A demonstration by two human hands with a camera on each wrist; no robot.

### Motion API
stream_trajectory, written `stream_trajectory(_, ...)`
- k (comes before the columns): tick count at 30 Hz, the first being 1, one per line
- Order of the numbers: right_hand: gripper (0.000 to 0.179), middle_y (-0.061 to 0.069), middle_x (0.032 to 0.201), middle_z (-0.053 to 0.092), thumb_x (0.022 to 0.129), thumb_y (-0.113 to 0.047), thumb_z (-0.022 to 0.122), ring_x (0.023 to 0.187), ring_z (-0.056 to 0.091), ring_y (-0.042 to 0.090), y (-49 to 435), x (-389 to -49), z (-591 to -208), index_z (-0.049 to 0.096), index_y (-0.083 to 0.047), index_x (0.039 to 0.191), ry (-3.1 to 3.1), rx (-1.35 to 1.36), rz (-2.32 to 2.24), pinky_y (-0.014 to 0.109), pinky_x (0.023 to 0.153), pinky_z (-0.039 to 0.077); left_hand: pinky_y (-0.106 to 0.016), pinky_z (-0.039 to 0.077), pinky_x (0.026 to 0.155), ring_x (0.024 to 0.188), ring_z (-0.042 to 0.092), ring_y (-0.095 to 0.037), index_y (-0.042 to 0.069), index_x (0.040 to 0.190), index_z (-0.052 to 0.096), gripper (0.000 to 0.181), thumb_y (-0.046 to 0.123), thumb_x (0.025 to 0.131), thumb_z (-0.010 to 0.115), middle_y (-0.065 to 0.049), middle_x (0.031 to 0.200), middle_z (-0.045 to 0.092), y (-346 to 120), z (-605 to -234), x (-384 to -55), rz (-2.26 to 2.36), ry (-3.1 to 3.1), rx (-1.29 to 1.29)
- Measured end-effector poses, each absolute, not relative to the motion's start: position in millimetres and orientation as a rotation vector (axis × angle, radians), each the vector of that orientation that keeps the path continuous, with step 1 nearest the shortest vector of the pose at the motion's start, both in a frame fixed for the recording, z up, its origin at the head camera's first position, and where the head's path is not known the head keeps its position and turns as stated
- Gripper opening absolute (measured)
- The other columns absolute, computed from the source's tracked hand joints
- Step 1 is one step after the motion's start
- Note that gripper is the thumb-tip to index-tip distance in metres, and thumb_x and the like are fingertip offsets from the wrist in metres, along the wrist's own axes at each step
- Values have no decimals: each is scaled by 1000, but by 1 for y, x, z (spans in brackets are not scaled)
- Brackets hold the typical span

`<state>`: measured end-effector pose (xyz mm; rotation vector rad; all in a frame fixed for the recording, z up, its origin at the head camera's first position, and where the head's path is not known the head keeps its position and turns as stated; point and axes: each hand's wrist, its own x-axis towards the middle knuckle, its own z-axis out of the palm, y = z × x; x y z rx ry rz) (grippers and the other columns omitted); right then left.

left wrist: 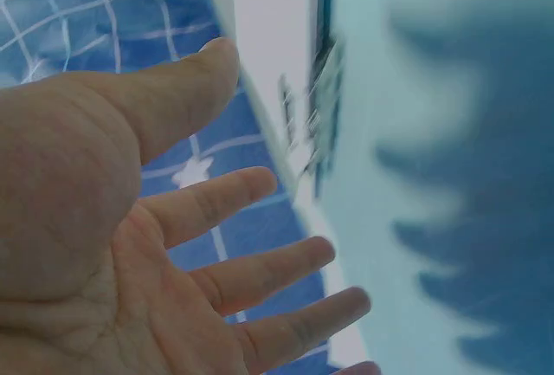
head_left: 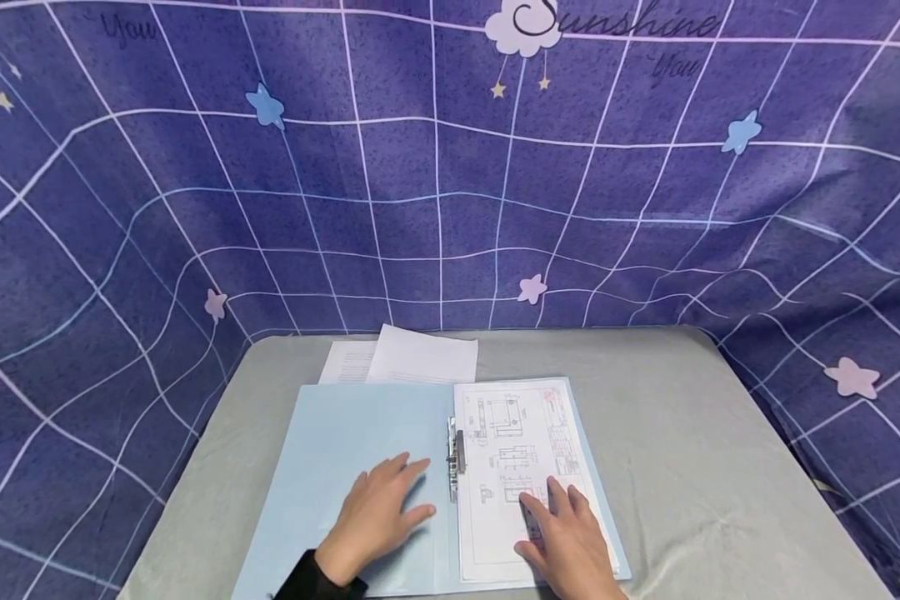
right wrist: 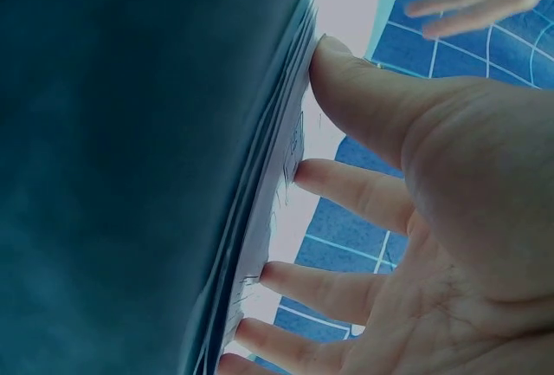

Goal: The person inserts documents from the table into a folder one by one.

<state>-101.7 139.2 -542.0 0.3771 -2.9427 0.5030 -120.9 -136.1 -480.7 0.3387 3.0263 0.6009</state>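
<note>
Pale blue covers, two of them, make up one folder (head_left: 367,425) lying open near the middle of one grey table (head_left: 720,467). One metal clip (head_left: 452,458) runs along its spine. On the right cover lies a stack of paper; its top drawing (head_left: 510,542) carries several line figures and one red mark (head_left: 549,397). Beyond the left cover are two loose sheets, a nearer one (head_left: 423,360) overlapping another (head_left: 343,363).

Two hands are at the folder. The left hand (head_left: 378,508), below one black sleeve (head_left: 318,579), hangs above the left cover, fingers spread, gripping nothing. The right hand (head_left: 570,537) rests its extended fingertips on the drawing, grasping nothing. Behind, two blue and three pink stars dot one purple-blue cloth (head_left: 397,217).
</note>
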Motion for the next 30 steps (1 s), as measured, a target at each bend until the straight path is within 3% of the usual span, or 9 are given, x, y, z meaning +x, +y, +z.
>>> stream_trajectory(3,63,26,137,50,70,-45,84,122,44,56,140,-102,-543,66,-19,125,-2940,378,504,65,94,40,-61,40,98,123,53,-36,13,135,58,60,39,84,75,-19,135,56,-145,-466,-138,648,3098,348)
stream_trajectory(8,63,26,137,50,70,-45,84,122,44,56,140,-102,-544,66,-20,125,-2938,372,497,64,95,40,-48,54,82,109,63,-33,9,132,61,54,31,85,76,-15,127,63,-157,-446,-175,796,3255,346)
stream_trajectory(11,64,26,137,50,69,-46,84,122,44,55,140,-102,-544,66,-20,125,-2939,373,497,64,95,40,-46,56,73,100,66,-34,6,128,63,48,27,87,76,-16,119,67,-163,-440,-197,863,3338,316)
stream_trajectory(16,65,27,137,50,68,-45,85,121,45,55,140,-101,-543,67,-20,124,-2937,369,503,64,95,40,-48,55,70,85,69,-33,3,121,67,40,23,87,75,-19,105,71,-173,-441,-235,936,3420,223)
stream_trajectory(24,64,26,137,50,69,-46,84,122,45,55,139,-101,-543,66,-20,125,-2956,366,509,65,94,40,-51,53,73,89,68,-40,-1,118,68,38,22,87,73,-20,100,72,-188,-457,-282,926,3395,-31)
stream_trajectory(30,65,25,137,50,68,-47,84,121,45,54,139,-101,-544,67,-20,124,-2962,356,494,65,94,41,-55,51,78,97,63,-47,-4,127,61,50,26,89,71,-29,117,63,-190,-472,-306,786,3253,-162)
